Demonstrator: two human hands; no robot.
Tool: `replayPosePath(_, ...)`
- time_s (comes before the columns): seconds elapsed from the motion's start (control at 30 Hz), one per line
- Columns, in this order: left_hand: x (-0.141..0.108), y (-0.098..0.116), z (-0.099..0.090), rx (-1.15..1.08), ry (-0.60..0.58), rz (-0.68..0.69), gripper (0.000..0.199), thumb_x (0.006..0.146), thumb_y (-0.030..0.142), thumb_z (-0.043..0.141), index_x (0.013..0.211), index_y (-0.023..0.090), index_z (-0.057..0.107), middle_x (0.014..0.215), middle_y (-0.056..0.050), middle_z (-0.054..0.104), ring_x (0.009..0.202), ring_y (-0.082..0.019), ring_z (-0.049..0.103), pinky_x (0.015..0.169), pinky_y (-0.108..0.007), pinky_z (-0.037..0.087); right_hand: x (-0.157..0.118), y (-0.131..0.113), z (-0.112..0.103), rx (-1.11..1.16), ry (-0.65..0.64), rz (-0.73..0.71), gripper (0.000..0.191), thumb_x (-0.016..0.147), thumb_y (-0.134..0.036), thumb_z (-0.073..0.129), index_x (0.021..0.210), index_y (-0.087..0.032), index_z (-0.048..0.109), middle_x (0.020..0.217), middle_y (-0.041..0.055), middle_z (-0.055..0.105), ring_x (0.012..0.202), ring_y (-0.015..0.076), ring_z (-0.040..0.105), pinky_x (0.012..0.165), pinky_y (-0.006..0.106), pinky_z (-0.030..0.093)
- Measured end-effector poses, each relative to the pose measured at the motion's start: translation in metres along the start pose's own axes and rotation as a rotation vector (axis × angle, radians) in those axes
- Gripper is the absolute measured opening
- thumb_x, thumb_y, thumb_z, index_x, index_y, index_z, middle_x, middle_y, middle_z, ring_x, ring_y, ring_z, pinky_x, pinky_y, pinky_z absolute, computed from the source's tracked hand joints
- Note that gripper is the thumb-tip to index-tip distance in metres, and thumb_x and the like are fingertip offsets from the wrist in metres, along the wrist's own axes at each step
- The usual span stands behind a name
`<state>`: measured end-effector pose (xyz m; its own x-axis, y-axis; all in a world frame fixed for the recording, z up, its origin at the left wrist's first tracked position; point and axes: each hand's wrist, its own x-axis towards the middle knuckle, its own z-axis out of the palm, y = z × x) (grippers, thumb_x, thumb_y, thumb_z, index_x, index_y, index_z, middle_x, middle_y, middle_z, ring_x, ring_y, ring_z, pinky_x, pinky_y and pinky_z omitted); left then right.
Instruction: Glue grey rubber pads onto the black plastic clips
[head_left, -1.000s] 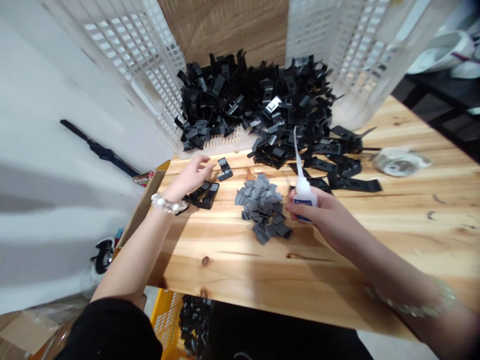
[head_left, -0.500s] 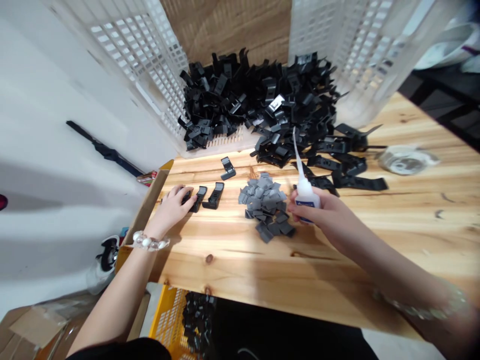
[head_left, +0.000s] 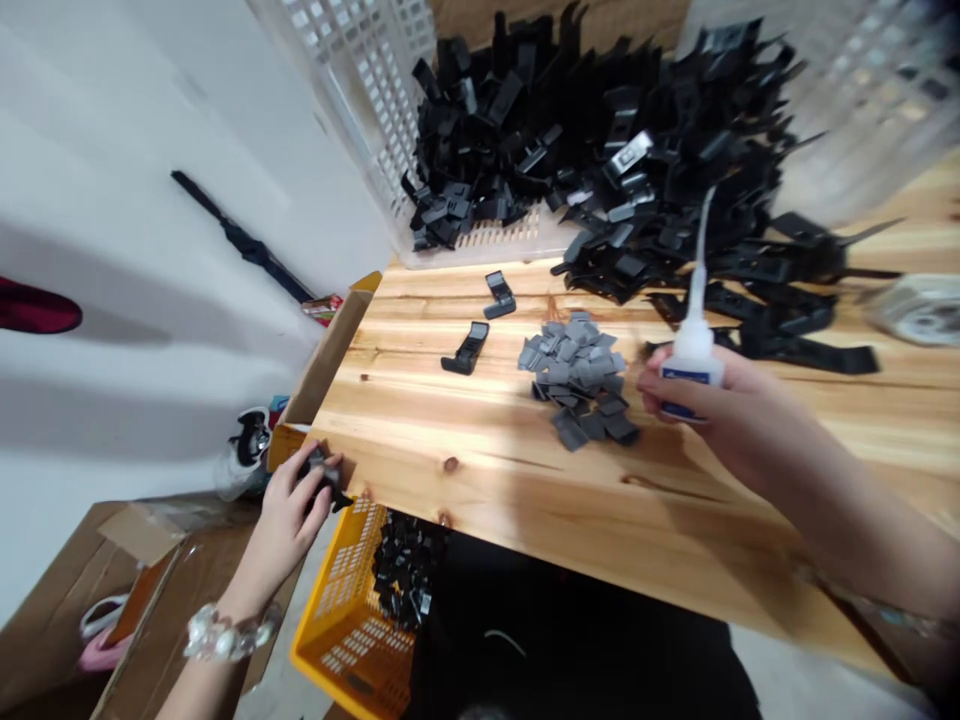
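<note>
My left hand (head_left: 289, 505) is closed on black clips (head_left: 322, 474) at the table's left front corner, just above the yellow basket (head_left: 330, 590). My right hand (head_left: 720, 390) grips a white glue bottle (head_left: 693, 350), its long thin nozzle pointing up and away. Left of the bottle lies a pile of small grey pads (head_left: 574, 365). Two separate black clips, one nearer (head_left: 466, 350) and one farther back (head_left: 499, 296), rest on the wooden table (head_left: 420, 420).
A white crate (head_left: 360, 110) full of black clips (head_left: 525, 130) stands at the back, its clips spilling onto the table. A tape roll (head_left: 926, 310) lies at the right. Cardboard boxes (head_left: 180, 590) stand at lower left; black clips (head_left: 405, 560) fill part of the yellow basket.
My left hand has gathered black clips from the row and moved them down toward the table's front left corner. One clip of that row stays behind. My right hand still holds the bottle. The view has shifted.
</note>
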<state>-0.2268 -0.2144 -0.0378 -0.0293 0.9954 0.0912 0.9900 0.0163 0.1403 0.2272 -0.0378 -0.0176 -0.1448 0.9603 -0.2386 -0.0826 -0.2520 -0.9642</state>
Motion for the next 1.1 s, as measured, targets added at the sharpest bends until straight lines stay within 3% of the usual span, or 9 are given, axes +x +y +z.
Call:
replayPosePath(0.1, -0.051, -0.02, 0.016, 0.028, 0.016, -0.144, 0.049, 0.089, 0.03, 0.048, 0.138, 0.033, 0.046, 0.153, -0.008, 0.033, 0.139, -0.034, 0.038, 0.111, -0.053, 0.038, -0.001, 0.0, 0.001, -0.01, -0.001, 0.002, 0.017, 0.07, -0.028, 0.077, 0.077, -0.025, 0.062, 0.071, 0.0009, 0.055, 0.065, 0.0171, 0.048, 0.059, 0.034, 0.034)
replayPosePath(0.2, -0.089, -0.039, 0.046, 0.019, -0.107, -0.156, 0.041, 0.089, 0.033, 0.046, 0.128, 0.029, 0.057, 0.144, -0.011, 0.046, 0.131, -0.033, 0.049, 0.109, -0.051, 0.041, -0.002, 0.0, 0.003, 0.004, -0.014, 0.02, 0.016, 0.071, -0.027, 0.076, 0.078, -0.026, 0.062, 0.073, 0.0007, 0.054, 0.067, 0.0166, 0.048, 0.062, 0.035, 0.036)
replayPosePath(0.37, -0.1, -0.042, 0.081, -0.066, -0.236, -0.255, 0.036, 0.087, 0.037, 0.045, 0.113, 0.027, 0.067, 0.129, -0.009, 0.062, 0.119, -0.03, 0.061, 0.103, -0.047, 0.049, -0.001, 0.001, 0.006, -0.003, 0.009, 0.026, 0.025, 0.065, -0.031, 0.081, 0.079, -0.026, 0.061, 0.07, -0.0004, 0.055, 0.065, 0.0178, 0.049, 0.059, 0.034, 0.036)
replayPosePath(0.47, -0.073, -0.017, 0.075, -0.26, -0.319, -0.269, 0.034, 0.088, 0.038, 0.043, 0.102, 0.025, 0.071, 0.114, -0.008, 0.07, 0.111, -0.029, 0.065, 0.103, -0.044, 0.049, 0.0, 0.0, 0.005, 0.005, 0.021, 0.026, 0.025, 0.064, -0.031, 0.08, 0.079, -0.026, 0.06, 0.069, -0.0008, 0.055, 0.064, 0.0172, 0.049, 0.058, 0.033, 0.036)
replayPosePath(0.57, -0.034, 0.032, 0.048, -0.564, -0.529, -0.231, 0.03, 0.09, 0.036, 0.046, 0.103, 0.026, 0.071, 0.108, -0.006, 0.073, 0.104, -0.026, 0.068, 0.099, -0.043, 0.051, 0.0, 0.0, 0.005, 0.022, 0.029, 0.023, 0.025, 0.064, -0.028, 0.079, 0.079, -0.024, 0.06, 0.067, -0.0016, 0.056, 0.062, 0.0152, 0.049, 0.056, 0.031, 0.034)
replayPosePath(0.7, 0.024, 0.111, -0.002, -0.995, -0.897, 0.178, 0.029, 0.095, 0.034, 0.047, 0.11, 0.019, 0.067, 0.105, -0.01, 0.072, 0.091, -0.019, 0.07, 0.08, -0.032, 0.059, 0.005, 0.004, 0.005, 0.066, 0.027, -0.013, 0.028, 0.063, -0.026, 0.079, 0.079, -0.022, 0.057, 0.067, -0.0028, 0.056, 0.062, 0.0131, 0.05, 0.056, 0.028, 0.034)
replayPosePath(0.8, 0.076, 0.16, -0.025, -0.801, -0.684, 0.533, 0.027, 0.095, 0.025, 0.05, 0.118, 0.021, 0.063, 0.115, -0.01, 0.068, 0.106, -0.019, 0.064, 0.096, -0.034, 0.052, 0.01, 0.008, 0.003, 0.047, 0.065, -0.072, 0.031, 0.061, -0.024, 0.08, 0.083, -0.021, 0.056, 0.071, -0.0029, 0.058, 0.065, 0.013, 0.052, 0.062, 0.028, 0.039)
replayPosePath(0.97, 0.165, 0.216, -0.005, -0.444, -0.205, 0.638, 0.035, 0.094, 0.025, 0.053, 0.127, 0.018, 0.053, 0.128, -0.01, 0.06, 0.121, -0.023, 0.054, 0.107, -0.042, 0.041, 0.015, 0.013, -0.002, -0.093, 0.052, -0.102, 0.025, 0.064, -0.027, 0.077, 0.078, -0.019, 0.059, 0.072, -0.002, 0.059, 0.065, 0.0128, 0.051, 0.066, 0.029, 0.04)
replayPosePath(1.1, 0.203, 0.239, 0.02, -0.156, -0.137, 0.615, 0.022, 0.089, 0.024, 0.057, 0.108, 0.014, 0.061, 0.109, -0.012, 0.064, 0.105, -0.028, 0.059, 0.095, -0.045, 0.046, 0.019, 0.014, -0.003, -0.138, 0.048, -0.072, 0.023, 0.062, -0.027, 0.077, 0.075, -0.017, 0.06, 0.072, -0.0017, 0.06, 0.067, 0.0137, 0.053, 0.069, 0.03, 0.041)
